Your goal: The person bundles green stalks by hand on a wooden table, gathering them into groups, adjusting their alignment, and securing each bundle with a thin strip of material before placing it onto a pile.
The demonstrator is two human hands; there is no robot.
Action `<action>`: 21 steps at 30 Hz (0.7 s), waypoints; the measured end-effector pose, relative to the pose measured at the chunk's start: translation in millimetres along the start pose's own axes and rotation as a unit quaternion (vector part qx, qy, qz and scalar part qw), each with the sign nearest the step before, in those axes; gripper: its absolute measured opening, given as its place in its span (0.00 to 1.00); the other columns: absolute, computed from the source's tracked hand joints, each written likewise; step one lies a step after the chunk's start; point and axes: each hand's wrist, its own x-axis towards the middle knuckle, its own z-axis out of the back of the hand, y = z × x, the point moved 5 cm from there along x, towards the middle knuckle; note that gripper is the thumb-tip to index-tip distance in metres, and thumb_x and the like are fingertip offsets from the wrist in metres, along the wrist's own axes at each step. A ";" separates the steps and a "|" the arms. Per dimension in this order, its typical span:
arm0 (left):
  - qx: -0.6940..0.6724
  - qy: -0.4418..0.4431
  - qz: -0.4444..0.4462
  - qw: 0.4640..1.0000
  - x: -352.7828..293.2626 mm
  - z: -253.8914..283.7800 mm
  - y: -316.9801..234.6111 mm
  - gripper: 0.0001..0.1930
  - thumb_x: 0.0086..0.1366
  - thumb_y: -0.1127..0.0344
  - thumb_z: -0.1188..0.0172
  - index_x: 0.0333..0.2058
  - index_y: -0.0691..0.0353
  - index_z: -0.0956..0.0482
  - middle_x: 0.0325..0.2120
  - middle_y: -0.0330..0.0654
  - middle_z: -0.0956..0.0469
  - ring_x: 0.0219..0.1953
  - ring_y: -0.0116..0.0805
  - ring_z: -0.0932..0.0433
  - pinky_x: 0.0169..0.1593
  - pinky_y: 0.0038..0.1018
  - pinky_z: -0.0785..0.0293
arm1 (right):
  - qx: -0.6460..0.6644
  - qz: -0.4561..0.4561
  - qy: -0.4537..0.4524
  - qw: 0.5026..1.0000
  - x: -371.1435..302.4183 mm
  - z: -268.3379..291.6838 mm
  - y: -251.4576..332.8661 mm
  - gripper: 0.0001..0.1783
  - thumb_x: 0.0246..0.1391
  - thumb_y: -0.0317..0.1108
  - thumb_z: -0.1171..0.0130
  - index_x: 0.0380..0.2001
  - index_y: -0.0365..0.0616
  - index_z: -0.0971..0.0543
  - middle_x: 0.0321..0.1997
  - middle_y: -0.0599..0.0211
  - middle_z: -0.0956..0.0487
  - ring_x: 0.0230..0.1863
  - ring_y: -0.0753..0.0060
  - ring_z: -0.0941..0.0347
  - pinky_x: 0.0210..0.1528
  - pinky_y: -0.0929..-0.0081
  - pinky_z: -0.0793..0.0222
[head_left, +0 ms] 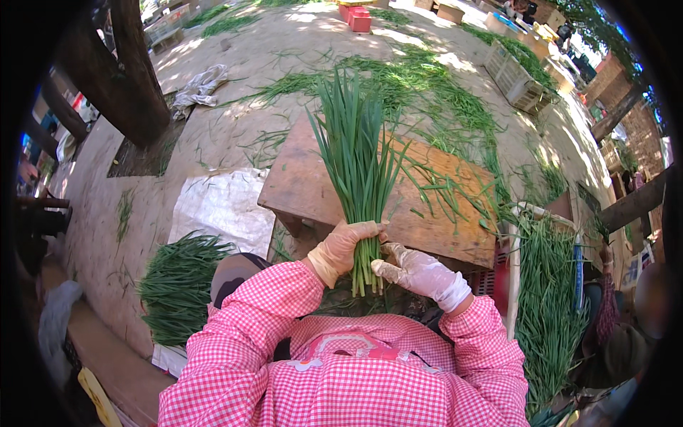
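Note:
A tall bunch of garlic chives (358, 156) stands upright before me, leaves fanning out at the top, pale stem ends pointing down. My gloved left hand (338, 252) wraps round its lower stems. At the right side of the stems, my gloved right hand (425, 276) has its fingers curled in against them; the tips are partly hidden. Behind the bunch is a low wooden table (455, 238) with loose green leaves scattered over its right part. More chives lie in a heap (183, 288) to my left, and others fill a long crate (514, 292) at my right.
A white sack (224, 203) lies left of the table. Tree trunks (135, 92) rise at the far left. Cut leaves (427, 85) litter the ground beyond the table. A pale crate (516, 82) of greens and red boxes (356, 20) stand farther off. Another person sits at the right edge.

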 end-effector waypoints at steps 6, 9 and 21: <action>-0.027 0.017 -0.047 0.998 1.1 -0.1 -0.9 0.17 0.58 0.68 0.42 0.46 0.67 0.28 0.38 0.43 0.24 0.41 0.34 0.25 0.48 0.28 0.29 | 0.294 -0.069 -0.014 0.953 15.5 -35.4 1.1 0.32 0.61 0.51 0.56 0.57 0.36 0.41 0.50 0.66 0.30 0.49 0.75 0.35 0.52 0.76 0.40; -0.069 0.045 -0.018 0.996 0.4 4.3 -0.4 0.19 0.57 0.68 0.43 0.48 0.67 0.29 0.41 0.45 0.24 0.43 0.35 0.25 0.51 0.30 0.30 | 0.413 -0.051 0.005 0.909 14.0 -35.4 8.1 0.29 0.62 0.50 0.58 0.57 0.39 0.40 0.50 0.69 0.30 0.49 0.77 0.35 0.52 0.78 0.39; 0.001 0.044 0.051 0.998 -5.5 6.1 4.8 0.13 0.55 0.71 0.42 0.40 0.69 0.26 0.31 0.45 0.23 0.38 0.36 0.24 0.44 0.31 0.26 | 0.073 -0.136 0.225 0.962 3.9 -22.5 7.0 0.33 0.57 0.63 0.63 0.38 0.43 0.25 0.25 0.64 0.24 0.29 0.68 0.26 0.36 0.72 0.30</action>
